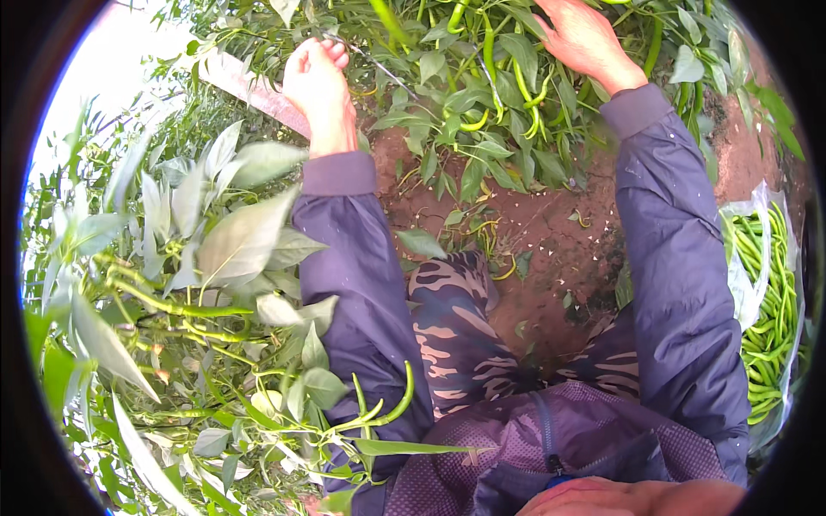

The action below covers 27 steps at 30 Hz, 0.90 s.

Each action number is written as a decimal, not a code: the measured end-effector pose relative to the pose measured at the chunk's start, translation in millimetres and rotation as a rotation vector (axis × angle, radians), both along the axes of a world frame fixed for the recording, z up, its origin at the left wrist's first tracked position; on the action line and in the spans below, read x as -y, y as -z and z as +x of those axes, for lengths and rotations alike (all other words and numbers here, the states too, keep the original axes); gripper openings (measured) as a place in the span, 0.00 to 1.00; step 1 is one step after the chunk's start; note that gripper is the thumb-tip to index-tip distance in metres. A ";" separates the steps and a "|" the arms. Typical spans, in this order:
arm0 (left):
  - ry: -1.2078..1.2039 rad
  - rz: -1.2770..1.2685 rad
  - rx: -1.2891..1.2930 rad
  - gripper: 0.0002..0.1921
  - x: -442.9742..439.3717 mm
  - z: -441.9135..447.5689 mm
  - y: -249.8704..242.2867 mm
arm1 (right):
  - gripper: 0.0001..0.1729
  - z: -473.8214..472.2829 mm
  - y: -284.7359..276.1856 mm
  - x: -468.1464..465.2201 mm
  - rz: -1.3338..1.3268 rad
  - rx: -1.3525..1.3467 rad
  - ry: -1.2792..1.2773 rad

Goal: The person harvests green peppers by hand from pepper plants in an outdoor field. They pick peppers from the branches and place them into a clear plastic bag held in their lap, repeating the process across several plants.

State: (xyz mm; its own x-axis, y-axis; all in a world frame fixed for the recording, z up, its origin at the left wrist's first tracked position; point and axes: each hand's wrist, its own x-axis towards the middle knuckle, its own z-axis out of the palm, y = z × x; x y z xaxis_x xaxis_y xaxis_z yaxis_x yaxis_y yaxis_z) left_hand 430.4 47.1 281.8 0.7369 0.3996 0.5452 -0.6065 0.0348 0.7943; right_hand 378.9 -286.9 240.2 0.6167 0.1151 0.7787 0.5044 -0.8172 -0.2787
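My left hand (320,80) is raised at the upper left of the foliage with its fingers curled. A thin cord (381,68) runs from beside its fingertips down into the leaves, and I cannot tell whether the fingers grip it. At the top, my right hand (590,45) reaches into a pepper plant (474,103); leaves and the picture's edge hide its fingertips. Between the hands, long green chili peppers (489,51) hang from the plant, some with curled tips (476,122).
To my right stands a clear plastic bag (752,293) filled with green chili peppers (774,316). More pepper plants (232,258) crowd my left arm, and one fruiting branch (361,422) crosses my sleeve. A pale strip (255,90) lies behind my left hand. Below is reddish soil (542,219).
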 end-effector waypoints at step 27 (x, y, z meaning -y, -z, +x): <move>0.403 0.547 -0.216 0.21 -52.3 135.5 67.9 | 0.33 -3.1 -21.1 13.7 -0.188 -0.035 0.021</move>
State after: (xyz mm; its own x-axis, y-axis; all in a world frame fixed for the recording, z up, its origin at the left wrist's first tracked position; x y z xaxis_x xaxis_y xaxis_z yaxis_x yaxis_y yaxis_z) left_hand 565.8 99.3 213.9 0.8837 -0.2158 0.4153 -0.4579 -0.2151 0.8626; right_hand 375.8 -300.7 261.3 0.6469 0.2428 0.7229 0.4791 -0.8669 -0.1376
